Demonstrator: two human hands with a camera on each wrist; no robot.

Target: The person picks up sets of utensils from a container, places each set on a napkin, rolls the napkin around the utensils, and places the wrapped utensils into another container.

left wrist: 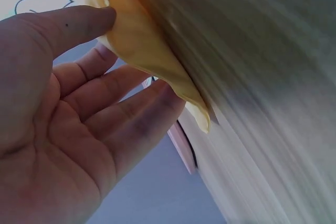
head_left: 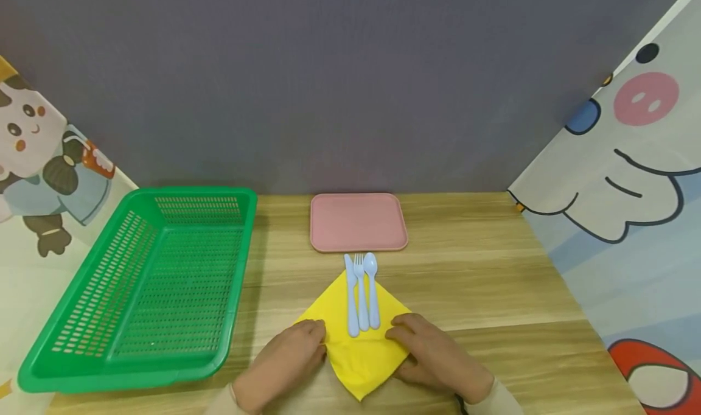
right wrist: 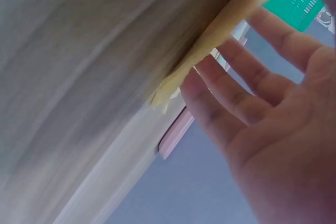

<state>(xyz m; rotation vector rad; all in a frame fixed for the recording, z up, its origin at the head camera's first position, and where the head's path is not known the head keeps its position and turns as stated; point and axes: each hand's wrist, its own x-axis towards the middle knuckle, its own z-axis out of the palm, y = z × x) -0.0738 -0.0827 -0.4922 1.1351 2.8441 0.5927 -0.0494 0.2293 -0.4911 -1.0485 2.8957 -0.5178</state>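
Observation:
A yellow cloth napkin [head_left: 350, 357] lies with one corner toward the far side and another toward the near edge. On it rest a light blue plastic knife [head_left: 352, 299], fork [head_left: 361, 299] and spoon [head_left: 373, 299], side by side, their heads reaching past the far corner. My left hand [head_left: 292, 357] pinches the napkin's left edge; in the left wrist view its thumb [left wrist: 86, 22] presses the cloth, which is slightly raised there. At the right edge, my right hand [head_left: 432, 354] holds the cloth, with fingers [right wrist: 215, 111] along it; its thumb is mostly hidden in the right wrist view.
A pink rectangular tray [head_left: 358, 222] lies just beyond the cutlery. To the left stands a large green plastic basket [head_left: 234, 305] with perforated walls. The wooden table [head_left: 471, 263] meets a grey panel [head_left: 350, 86] at the back, and cartoon-printed sheets flank both sides.

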